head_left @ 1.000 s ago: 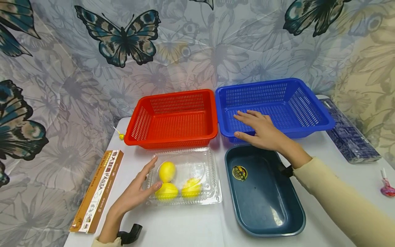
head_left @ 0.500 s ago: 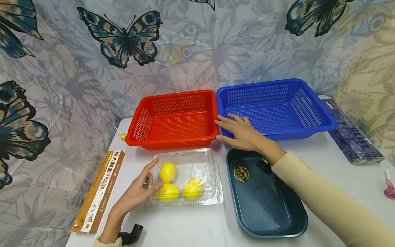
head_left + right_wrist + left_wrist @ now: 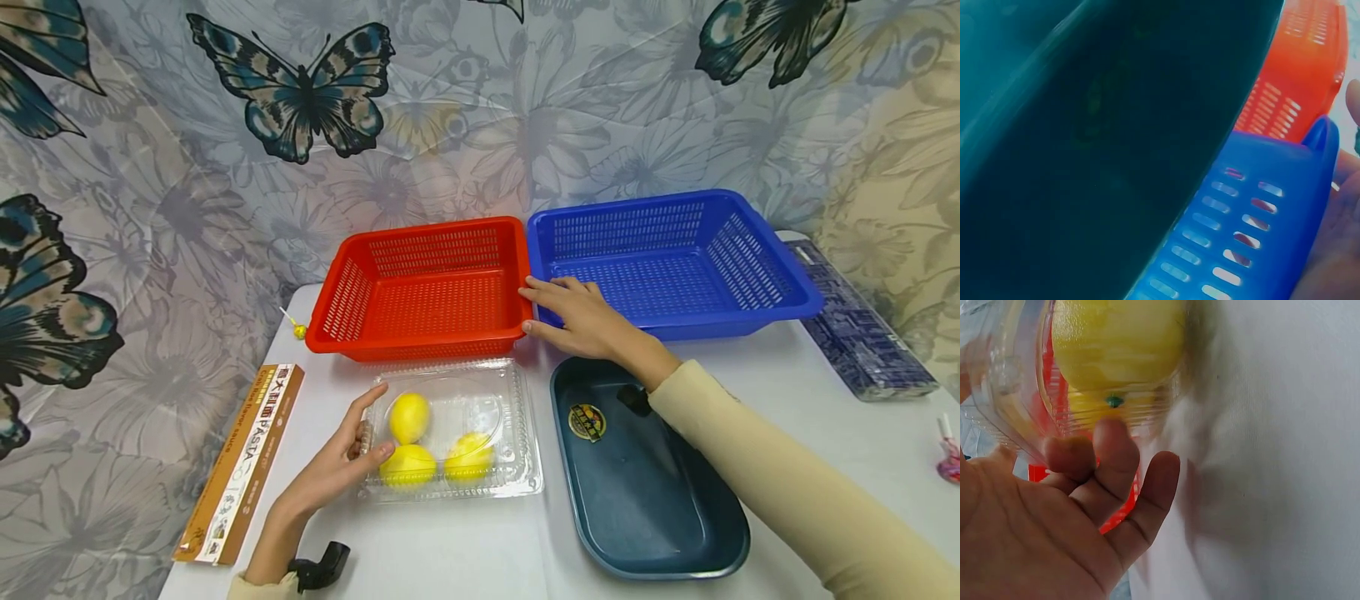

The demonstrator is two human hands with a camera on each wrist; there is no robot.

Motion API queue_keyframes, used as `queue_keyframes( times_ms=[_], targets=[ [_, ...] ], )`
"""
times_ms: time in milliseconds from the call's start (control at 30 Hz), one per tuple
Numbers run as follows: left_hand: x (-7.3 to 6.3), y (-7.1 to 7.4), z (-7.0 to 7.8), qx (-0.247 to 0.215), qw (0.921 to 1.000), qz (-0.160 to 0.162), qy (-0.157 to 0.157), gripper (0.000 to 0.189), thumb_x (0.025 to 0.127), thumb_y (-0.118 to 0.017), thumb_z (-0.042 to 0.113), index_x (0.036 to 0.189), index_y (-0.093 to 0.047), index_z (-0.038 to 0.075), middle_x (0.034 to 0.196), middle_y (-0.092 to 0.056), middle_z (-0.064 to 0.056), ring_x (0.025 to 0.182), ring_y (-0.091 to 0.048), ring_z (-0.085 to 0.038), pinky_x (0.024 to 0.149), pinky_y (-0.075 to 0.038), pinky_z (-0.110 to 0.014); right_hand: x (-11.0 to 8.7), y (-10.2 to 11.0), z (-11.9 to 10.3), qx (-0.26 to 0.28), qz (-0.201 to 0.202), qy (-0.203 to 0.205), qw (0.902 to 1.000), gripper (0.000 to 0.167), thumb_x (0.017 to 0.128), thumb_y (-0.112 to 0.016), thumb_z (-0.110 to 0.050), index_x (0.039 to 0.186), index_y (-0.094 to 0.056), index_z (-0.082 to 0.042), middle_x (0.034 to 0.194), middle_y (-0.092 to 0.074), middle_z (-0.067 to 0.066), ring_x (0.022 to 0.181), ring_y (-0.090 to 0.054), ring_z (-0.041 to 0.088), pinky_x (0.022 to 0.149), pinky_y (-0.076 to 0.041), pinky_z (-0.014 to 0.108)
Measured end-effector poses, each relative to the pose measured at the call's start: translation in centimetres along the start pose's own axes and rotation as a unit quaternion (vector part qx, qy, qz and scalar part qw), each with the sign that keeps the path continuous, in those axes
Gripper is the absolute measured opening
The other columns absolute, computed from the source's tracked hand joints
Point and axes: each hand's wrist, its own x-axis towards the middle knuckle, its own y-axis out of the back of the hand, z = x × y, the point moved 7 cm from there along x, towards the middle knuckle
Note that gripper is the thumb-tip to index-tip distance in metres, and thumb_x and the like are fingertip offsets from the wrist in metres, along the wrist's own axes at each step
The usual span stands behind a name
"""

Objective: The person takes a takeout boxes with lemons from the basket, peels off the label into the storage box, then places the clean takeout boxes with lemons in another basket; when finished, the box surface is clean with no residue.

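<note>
In the head view my left hand is at the left side of a clear plastic clamshell box, its index finger stretched along that side. In the left wrist view, fingertips come right up to the ribbed wall of the box. Inside it show three yellow lemons, one lemon behind the others. My right hand reaches over the front left corner of the blue basket, fingers fairly straight, fingertips at the right rim of the red basket. The right wrist view shows only part of this hand beside the blue rim.
A dark teal basin stands below my right forearm. On the left lie an orange-brown pasta box and a yellow lollipop. At the right are a dark blue patterned slab and a pink lollipop. A butterfly-print cloth hangs behind.
My right hand has moved left, from over the blue basket to the seam between both baskets. The left hand stays at the clamshell box; the box and lemons keep their places.
</note>
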Motion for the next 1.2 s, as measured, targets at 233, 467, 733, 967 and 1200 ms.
queue_keyframes(
  times_ms=[233,467,733,967,1200],
  targets=[
    [0.0,0.1,-0.1,-0.071,0.9969,-0.004,-0.032,0.080,0.095,-0.068,0.013,0.161,-0.026,0.027,0.071,-0.034,-0.001,0.056,-0.033,-0.004,0.045,-0.031,-0.025,0.3,-0.2,0.2,-0.002,0.002,-0.009,1.0000,0.071,0.098,-0.057,-0.051,0.158,-0.039,-0.017,0.168,-0.030,0.006,0.147,-0.034,0.040,0.116,-0.026,0.067],
    [0.1,-0.1,-0.1,-0.137,0.9889,-0.011,-0.056,0.078,0.095,-0.064,0.007,0.161,-0.025,0.017,0.071,-0.034,0.000,0.056,-0.038,-0.005,0.045,-0.033,-0.028,0.3,-0.3,0.4,0.004,-0.003,-0.018,0.9998,0.075,0.096,-0.058,-0.055,0.159,-0.037,-0.019,0.169,-0.028,0.005,0.146,-0.036,0.041,0.117,-0.025,0.069],
    [-0.1,0.2,-0.2,-0.151,0.9855,-0.032,-0.071,0.065,0.099,-0.055,0.003,0.157,-0.028,0.013,0.075,-0.050,0.002,0.066,-0.054,-0.008,0.065,-0.051,-0.031,0.4,-0.5,0.7,0.016,-0.018,-0.029,0.9993,0.077,0.096,-0.058,-0.056,0.160,-0.035,-0.021,0.170,-0.025,0.003,0.151,-0.030,0.046,0.119,-0.017,0.074],
    [-0.4,0.7,0.3,-0.172,0.9792,-0.046,-0.098,0.057,0.098,-0.053,-0.001,0.150,-0.032,0.006,0.074,-0.051,0.003,0.063,-0.056,-0.011,0.063,-0.052,-0.031,0.5,-0.6,0.8,0.025,-0.021,-0.032,0.9990,0.077,0.096,-0.058,-0.056,0.160,-0.035,-0.021,0.171,-0.024,0.002,0.154,-0.025,0.045,0.119,-0.013,0.075],
    [-0.9,2.0,0.6,-0.168,0.9776,-0.047,-0.118,0.056,0.098,-0.051,-0.005,0.150,-0.031,0.003,0.071,-0.046,0.005,0.061,-0.052,-0.020,0.063,-0.050,-0.034,0.4,-0.7,0.9,0.023,-0.021,-0.038,0.9988,0.077,0.096,-0.058,-0.057,0.160,-0.035,-0.021,0.171,-0.024,0.002,0.154,-0.026,0.044,0.119,-0.014,0.075]
  ],
)
